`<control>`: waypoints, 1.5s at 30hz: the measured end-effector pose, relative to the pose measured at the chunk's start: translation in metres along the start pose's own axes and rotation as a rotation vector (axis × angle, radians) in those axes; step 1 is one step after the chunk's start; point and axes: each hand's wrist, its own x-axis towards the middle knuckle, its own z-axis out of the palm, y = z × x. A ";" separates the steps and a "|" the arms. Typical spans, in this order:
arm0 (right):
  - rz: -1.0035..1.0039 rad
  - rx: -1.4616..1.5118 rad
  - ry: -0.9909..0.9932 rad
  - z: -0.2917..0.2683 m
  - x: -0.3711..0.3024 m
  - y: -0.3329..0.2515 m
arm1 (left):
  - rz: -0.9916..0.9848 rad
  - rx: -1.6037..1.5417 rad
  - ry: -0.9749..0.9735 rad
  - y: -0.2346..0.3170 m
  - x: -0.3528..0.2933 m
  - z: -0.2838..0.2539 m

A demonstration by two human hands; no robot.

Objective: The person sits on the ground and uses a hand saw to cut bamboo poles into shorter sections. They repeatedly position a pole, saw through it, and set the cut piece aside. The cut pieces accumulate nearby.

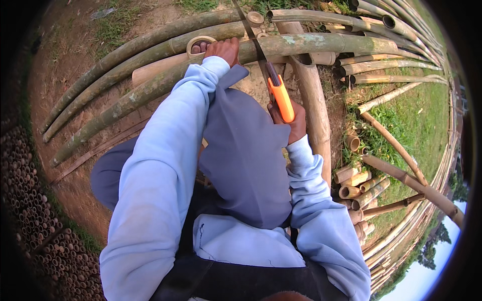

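Observation:
My left hand (224, 51) is closed over a long green bamboo pole (311, 44) that crosses in front of me. Its fingertips show inside a pale, cut bamboo ring (190, 46) beside the pole; whether they grip the ring is hard to see. In my right hand (296, 119) is a handsaw (282, 100) with an orange handle, the fingers wrapped around the grip. Its dark blade runs away from me and crosses the pole to the right of my left hand. My bent knee, in grey-blue cloth, lies between both forearms.
Two more curved bamboo poles (150, 39) lie beyond on the left. A thick upright-running log (314, 100) passes under the pole on the right. Short bamboo pieces (369, 188) are piled at right, long poles (396, 65) at far right. Many cut bamboo ends (45, 215) are stacked at lower left.

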 end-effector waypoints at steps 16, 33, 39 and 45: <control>-0.043 -0.036 -0.033 0.000 0.005 -0.015 | -0.005 0.013 0.067 0.008 -0.010 -0.007; -0.092 0.056 0.009 0.003 -0.021 0.024 | -0.021 -0.055 -0.120 0.001 -0.001 -0.020; -0.067 -0.047 0.072 -0.034 -0.156 0.017 | -0.007 -0.056 -0.093 -0.003 -0.001 -0.004; -0.152 -0.066 0.061 -0.006 -0.054 0.007 | 0.001 -0.045 -0.115 0.002 0.000 -0.011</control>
